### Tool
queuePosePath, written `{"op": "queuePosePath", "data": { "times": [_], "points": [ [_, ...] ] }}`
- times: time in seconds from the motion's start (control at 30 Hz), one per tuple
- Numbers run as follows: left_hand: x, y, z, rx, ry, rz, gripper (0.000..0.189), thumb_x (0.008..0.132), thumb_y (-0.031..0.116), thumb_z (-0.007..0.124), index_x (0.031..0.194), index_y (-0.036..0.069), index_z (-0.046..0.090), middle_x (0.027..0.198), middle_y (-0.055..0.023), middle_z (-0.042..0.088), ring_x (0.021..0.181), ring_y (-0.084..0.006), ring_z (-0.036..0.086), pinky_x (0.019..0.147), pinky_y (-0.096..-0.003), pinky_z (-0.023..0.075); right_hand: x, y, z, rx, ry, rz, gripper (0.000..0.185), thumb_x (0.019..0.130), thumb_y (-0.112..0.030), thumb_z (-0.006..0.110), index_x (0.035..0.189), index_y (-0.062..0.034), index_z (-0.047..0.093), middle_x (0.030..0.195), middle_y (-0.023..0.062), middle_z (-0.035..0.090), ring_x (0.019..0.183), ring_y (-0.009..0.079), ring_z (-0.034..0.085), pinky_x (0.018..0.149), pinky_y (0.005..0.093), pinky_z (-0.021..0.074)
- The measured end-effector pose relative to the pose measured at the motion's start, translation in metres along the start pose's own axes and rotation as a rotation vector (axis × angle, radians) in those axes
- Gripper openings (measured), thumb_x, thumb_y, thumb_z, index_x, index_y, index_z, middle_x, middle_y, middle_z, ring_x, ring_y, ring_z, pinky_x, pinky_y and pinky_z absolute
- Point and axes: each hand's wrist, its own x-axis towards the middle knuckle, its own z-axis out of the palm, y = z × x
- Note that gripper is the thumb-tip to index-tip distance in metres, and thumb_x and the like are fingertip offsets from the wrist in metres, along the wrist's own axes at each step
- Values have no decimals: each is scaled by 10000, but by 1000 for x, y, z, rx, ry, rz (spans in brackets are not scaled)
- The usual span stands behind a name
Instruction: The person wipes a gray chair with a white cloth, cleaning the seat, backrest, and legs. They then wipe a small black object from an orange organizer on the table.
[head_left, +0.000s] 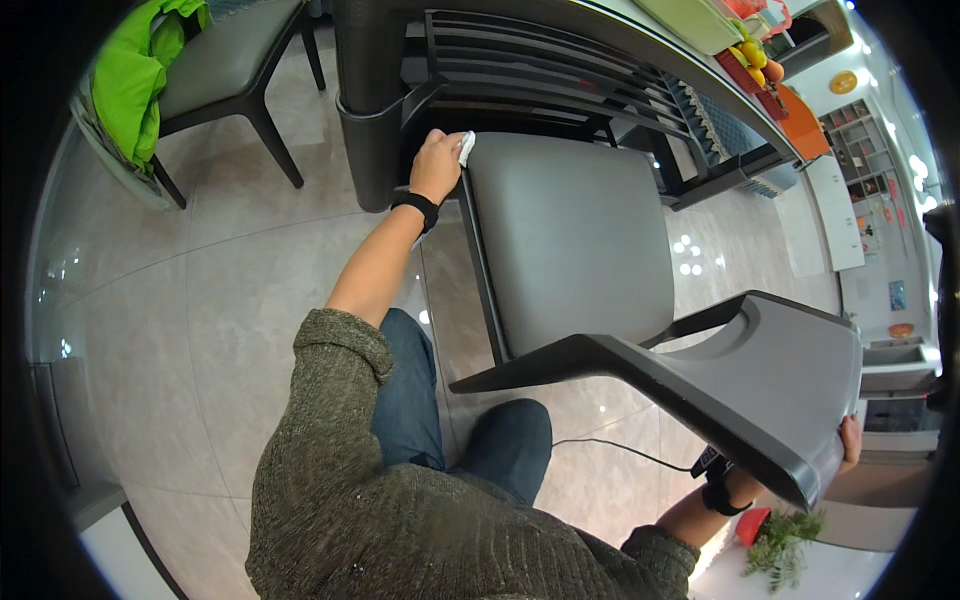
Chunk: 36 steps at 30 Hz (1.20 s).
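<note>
Before me stands a chair with a grey padded seat (574, 232), a dark frame and a grey backrest (780, 375). My left hand (436, 161) is at the seat's far left corner, its fingers closed on a small white cloth or tissue (466, 148) that touches the seat's edge. Behind the top of the backrest is my right hand (850, 444), mostly hidden by it; some fingers show along the outer edge. Whether that hand grips the backrest is not clear. Both wrists wear black bands.
A dark table leg (369, 150) rises beside my left hand, and a slatted shelf (555, 67) runs under the table. Another chair (225, 67) with a bright green garment (135, 75) stands at upper left. A thin cable (622, 448) crosses near my knee. A potted plant (780, 544) is at lower right.
</note>
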Motion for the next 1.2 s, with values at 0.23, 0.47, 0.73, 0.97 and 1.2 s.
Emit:
{"op": "queuePosePath", "data": {
  "times": [0.23,0.47,0.73,0.97,1.2],
  "points": [
    [-39,9,-17,-20,-137,82,168,879,96,583,1008,34,671,911,-159,577,866,-371,600,762,-423,492,-7,17,-7,-59,27,81,650,839,-585,605,1125,-11,499,1117,130,519,1131,292,525,1048,472,376],
    [-115,45,-40,-2,-261,269,141,847,49,581,969,91,637,910,-116,548,876,-339,583,735,-426,488,1,-9,2,4,51,-16,682,852,-610,545,1107,23,558,1085,151,581,1083,311,568,1013,459,418],
    [-189,79,-56,-60,-409,405,142,839,41,590,976,62,617,877,-107,529,840,-316,558,712,-427,475,4,15,7,173,140,-251,365,893,-243,695,1009,96,624,1087,202,644,942,291,667,808,385,547],
    [-217,92,-64,-188,-565,320,198,831,42,628,1027,71,640,906,-101,558,878,-310,587,737,-403,486,-6,30,6,359,144,-3,506,973,-371,415,1027,100,596,1122,206,600,1027,307,635,910,401,530],
    [-233,100,-70,-195,-771,388,282,820,31,587,1066,124,688,910,-86,563,907,-290,586,784,-398,490,-6,35,14,625,227,230,391,930,-192,408,981,106,656,1115,158,600,1015,247,643,911,324,543]
  ]
}}
